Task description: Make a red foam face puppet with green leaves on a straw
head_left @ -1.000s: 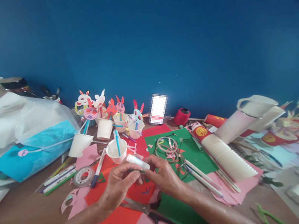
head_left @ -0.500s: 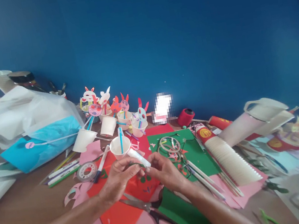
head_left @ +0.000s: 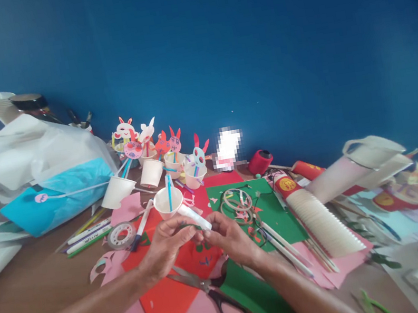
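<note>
My left hand (head_left: 169, 242) is closed, thumb against the fingers, with a sliver of dark green paper (head_left: 192, 226) showing between them. Meeting it fingertip to fingertip, my right hand (head_left: 228, 238) is pinched as well; what sits in that pinch is too small to make out. Just behind the fingers lies a white tube (head_left: 195, 217), beside a white paper cup (head_left: 167, 202) with a blue straw in it. Below both hands, a red paper face (head_left: 206, 260) with green eyes rests on red paper. Scissors (head_left: 204, 285) lie nearer me, blades partly apart.
Several cups with paper animal faces (head_left: 198, 155) stand at the back. A tape roll (head_left: 121, 236) and markers (head_left: 89, 232) lie left, near a plastic bag (head_left: 31, 149). Right are green paper (head_left: 283, 219), a stack of cups (head_left: 330, 221) and red thread (head_left: 260, 162).
Both hands stay together in nearly the same pose, with only slight finger movement. The view has shifted a little; the objects on the table keep their places.
</note>
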Available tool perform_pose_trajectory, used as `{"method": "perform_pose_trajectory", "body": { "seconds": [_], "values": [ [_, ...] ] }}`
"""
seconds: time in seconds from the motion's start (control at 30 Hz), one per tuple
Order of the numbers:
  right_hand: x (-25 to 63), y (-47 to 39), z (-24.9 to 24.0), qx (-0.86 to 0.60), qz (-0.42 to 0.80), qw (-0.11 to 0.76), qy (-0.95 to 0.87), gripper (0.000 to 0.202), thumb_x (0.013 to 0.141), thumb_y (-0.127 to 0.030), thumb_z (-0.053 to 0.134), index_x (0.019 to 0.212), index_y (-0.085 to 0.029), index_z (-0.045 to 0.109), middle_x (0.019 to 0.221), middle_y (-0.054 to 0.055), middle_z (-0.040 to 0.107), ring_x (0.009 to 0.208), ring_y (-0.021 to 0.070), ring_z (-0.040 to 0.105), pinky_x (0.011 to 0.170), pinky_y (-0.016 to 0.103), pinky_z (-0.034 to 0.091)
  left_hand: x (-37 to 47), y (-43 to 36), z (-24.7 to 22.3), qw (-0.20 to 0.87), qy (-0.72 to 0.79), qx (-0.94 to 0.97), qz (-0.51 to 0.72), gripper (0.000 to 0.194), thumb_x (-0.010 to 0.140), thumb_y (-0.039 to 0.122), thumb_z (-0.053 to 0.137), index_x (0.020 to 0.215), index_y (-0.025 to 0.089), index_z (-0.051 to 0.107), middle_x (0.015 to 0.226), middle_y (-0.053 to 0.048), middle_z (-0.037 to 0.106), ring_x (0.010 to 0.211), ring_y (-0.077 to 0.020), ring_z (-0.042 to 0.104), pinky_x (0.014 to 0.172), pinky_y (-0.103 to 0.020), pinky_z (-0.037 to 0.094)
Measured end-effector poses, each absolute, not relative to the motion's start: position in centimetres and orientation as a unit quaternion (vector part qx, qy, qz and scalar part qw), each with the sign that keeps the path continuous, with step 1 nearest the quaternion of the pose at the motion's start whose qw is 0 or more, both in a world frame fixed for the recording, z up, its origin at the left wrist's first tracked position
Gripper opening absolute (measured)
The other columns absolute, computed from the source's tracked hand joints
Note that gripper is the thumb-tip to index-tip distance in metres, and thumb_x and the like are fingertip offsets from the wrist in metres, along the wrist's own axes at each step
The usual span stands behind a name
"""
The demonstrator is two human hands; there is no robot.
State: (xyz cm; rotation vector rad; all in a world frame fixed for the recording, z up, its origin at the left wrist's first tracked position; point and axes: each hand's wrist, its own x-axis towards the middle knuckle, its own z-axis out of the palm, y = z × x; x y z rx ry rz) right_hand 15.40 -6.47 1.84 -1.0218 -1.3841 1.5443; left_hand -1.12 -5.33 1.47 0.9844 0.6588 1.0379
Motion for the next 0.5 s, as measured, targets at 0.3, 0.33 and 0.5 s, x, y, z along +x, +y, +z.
{"method": "perform_pose_trajectory", "body": {
  "seconds": [0.3,0.33,0.5],
  "values": [
    [15.49,-6.75,1.61,-0.425,0.642,0.351,-0.534,0.055,0.084,-0.058,0.025,0.065,-0.014,0.053,0.047,-0.003,0.045,0.040,0.0071,0.040,0.042,0.020,0.032,-1.05,-5.35,1.46,0.719,0.280,0.442,0.458,0.008,0.074,0.021,0.060,0.075,0.014,0.065,0.065,-0.002,0.065,0.064,-0.0141,0.060,0.064,-0.025,0.045],
    [15.42,-6.73,1.59,-0.430,0.633,0.357,-0.536,0.054,0.083,-0.059,0.028,0.065,-0.015,0.053,0.049,-0.003,0.047,0.041,0.0076,0.041,0.043,0.020,0.034,-1.06,-5.32,1.44,0.717,0.285,0.442,0.458,0.009,0.074,0.021,0.060,0.075,0.014,0.065,0.065,-0.002,0.065,0.064,-0.0137,0.059,0.063,-0.025,0.045],
    [15.18,-6.66,1.84,-0.433,0.591,0.410,-0.543,0.037,0.071,-0.053,0.057,0.075,-0.018,0.048,0.060,-0.003,0.053,0.051,0.0084,0.046,0.049,0.020,0.036,-1.09,-5.22,1.37,0.704,0.304,0.440,0.467,0.009,0.073,0.022,0.061,0.076,0.014,0.066,0.063,-0.001,0.063,0.061,-0.0119,0.057,0.061,-0.024,0.045]
  ]
}}
